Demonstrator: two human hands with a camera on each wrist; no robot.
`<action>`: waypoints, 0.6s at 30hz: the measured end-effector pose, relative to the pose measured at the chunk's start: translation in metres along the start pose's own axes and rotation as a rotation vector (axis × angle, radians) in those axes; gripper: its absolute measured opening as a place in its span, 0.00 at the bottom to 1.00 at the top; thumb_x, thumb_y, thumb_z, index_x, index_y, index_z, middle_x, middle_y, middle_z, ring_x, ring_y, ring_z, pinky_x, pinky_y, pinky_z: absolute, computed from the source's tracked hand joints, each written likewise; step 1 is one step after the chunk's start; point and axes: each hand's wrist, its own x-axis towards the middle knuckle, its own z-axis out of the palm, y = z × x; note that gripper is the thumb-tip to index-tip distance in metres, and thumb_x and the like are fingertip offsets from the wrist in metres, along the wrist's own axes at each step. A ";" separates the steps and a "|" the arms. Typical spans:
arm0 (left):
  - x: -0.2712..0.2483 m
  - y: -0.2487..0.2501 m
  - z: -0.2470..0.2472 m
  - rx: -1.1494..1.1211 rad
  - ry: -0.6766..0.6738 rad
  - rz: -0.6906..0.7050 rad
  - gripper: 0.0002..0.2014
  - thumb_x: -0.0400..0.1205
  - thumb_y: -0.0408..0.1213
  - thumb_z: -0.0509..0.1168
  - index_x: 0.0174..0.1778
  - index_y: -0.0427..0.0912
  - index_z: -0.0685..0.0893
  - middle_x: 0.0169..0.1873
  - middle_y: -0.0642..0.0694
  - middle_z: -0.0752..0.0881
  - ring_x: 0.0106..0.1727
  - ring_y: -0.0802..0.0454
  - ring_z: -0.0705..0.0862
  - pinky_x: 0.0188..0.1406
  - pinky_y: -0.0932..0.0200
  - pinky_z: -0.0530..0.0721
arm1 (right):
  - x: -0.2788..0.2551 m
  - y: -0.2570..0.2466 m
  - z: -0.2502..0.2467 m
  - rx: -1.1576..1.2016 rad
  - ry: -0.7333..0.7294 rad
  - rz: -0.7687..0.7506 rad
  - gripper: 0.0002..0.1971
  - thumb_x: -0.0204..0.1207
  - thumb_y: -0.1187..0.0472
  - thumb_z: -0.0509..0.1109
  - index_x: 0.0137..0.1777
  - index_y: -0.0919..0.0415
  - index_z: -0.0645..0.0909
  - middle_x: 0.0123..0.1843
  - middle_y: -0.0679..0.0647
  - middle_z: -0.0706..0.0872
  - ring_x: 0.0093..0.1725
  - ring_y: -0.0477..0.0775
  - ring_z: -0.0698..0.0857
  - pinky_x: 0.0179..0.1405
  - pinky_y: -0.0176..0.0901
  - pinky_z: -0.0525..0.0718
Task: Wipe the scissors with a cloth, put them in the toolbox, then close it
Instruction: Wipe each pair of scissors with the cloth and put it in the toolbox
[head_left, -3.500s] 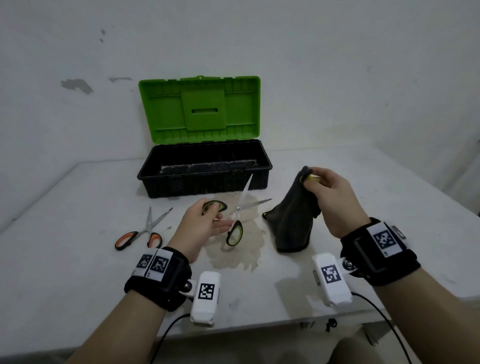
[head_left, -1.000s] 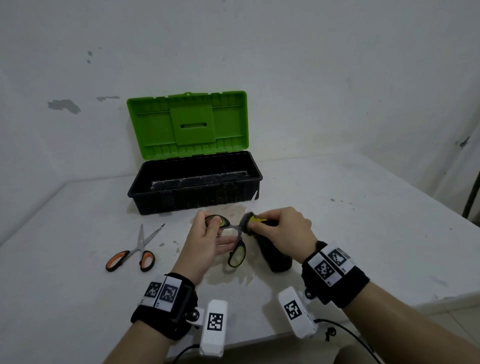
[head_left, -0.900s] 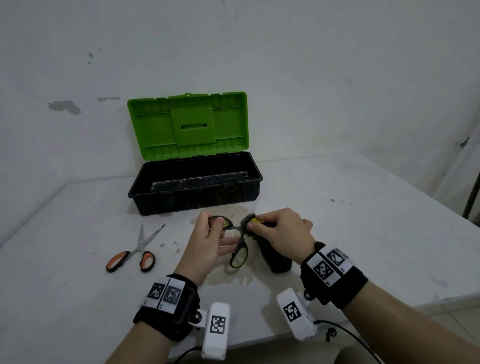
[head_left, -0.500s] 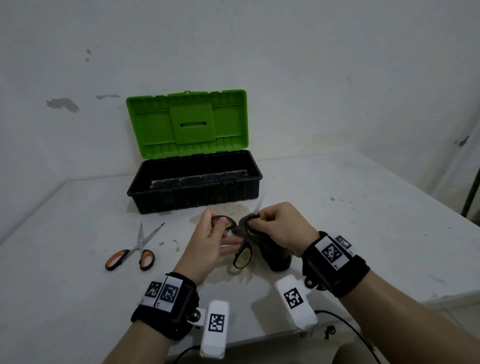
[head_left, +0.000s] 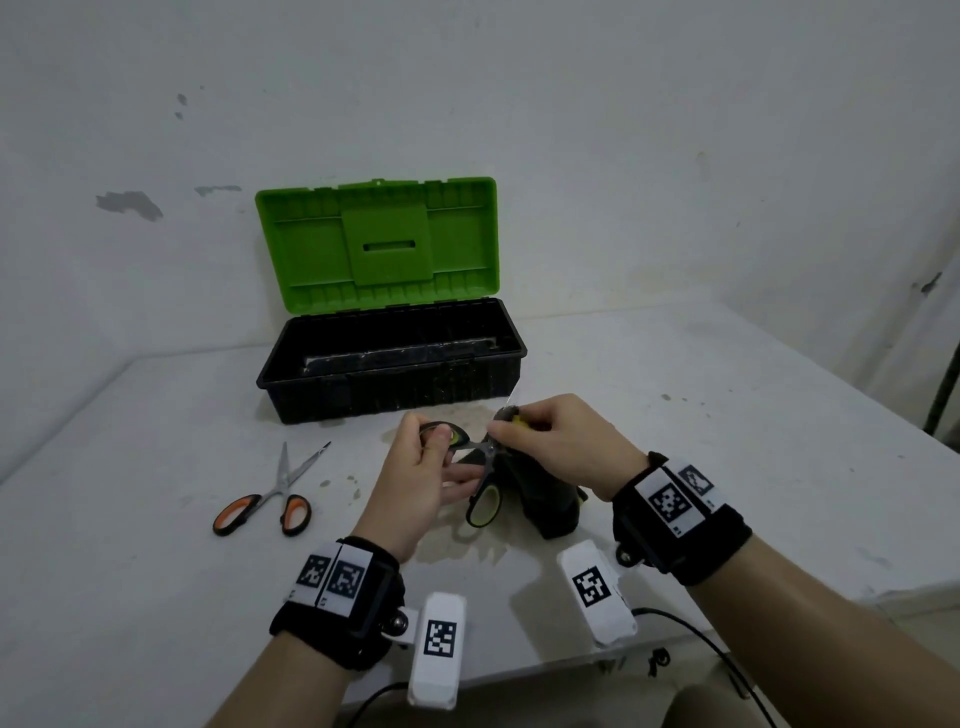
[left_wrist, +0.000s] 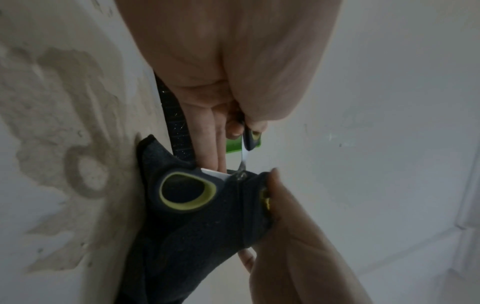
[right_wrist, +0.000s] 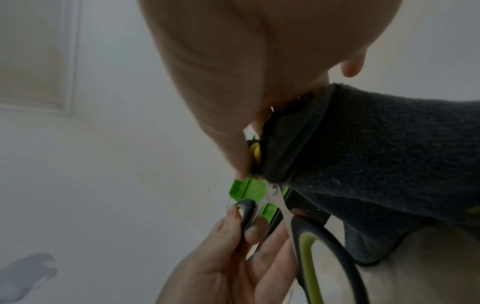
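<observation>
My left hand (head_left: 423, 467) pinches the upper handle loop of the black-and-green scissors (head_left: 483, 506), thumb over the loop; the other loop (left_wrist: 187, 190) hangs free. My right hand (head_left: 550, 441) grips the dark grey cloth (head_left: 545, 499) bunched around the scissor blades just past the pivot, so the blades are mostly hidden; the cloth (right_wrist: 363, 164) drapes down toward the table. The toolbox (head_left: 395, 364) stands open behind my hands, black body, green lid (head_left: 379, 244) upright against the wall.
A second pair of scissors (head_left: 275, 493) with orange handles lies open on the white table (head_left: 727, 441) to my left. A brownish stain (head_left: 457, 551) marks the table under my hands. The table's front edge is close to my wrists.
Since 3.5 s ago my right hand brought the cloth onto the scissor blades. Over the last second it has slid along them away from the handles, by a small amount.
</observation>
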 end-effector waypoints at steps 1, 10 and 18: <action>0.000 0.001 0.000 0.010 -0.007 -0.001 0.08 0.92 0.38 0.53 0.57 0.36 0.72 0.46 0.39 0.76 0.45 0.41 0.94 0.41 0.54 0.91 | 0.000 0.002 0.002 -0.088 0.026 -0.012 0.19 0.66 0.30 0.69 0.39 0.44 0.88 0.26 0.41 0.84 0.34 0.46 0.83 0.50 0.51 0.83; -0.005 -0.001 -0.002 0.059 -0.065 -0.061 0.08 0.92 0.38 0.52 0.55 0.38 0.72 0.43 0.38 0.76 0.46 0.41 0.94 0.44 0.50 0.92 | -0.001 0.007 0.000 0.322 -0.089 0.128 0.09 0.72 0.58 0.80 0.41 0.66 0.90 0.28 0.50 0.87 0.28 0.47 0.85 0.28 0.35 0.82; -0.005 -0.011 -0.004 0.066 -0.060 -0.121 0.08 0.92 0.38 0.53 0.51 0.41 0.74 0.44 0.39 0.79 0.44 0.40 0.93 0.46 0.44 0.92 | 0.014 0.018 -0.016 0.657 0.042 0.199 0.19 0.73 0.60 0.79 0.54 0.78 0.85 0.43 0.62 0.89 0.40 0.54 0.87 0.40 0.38 0.86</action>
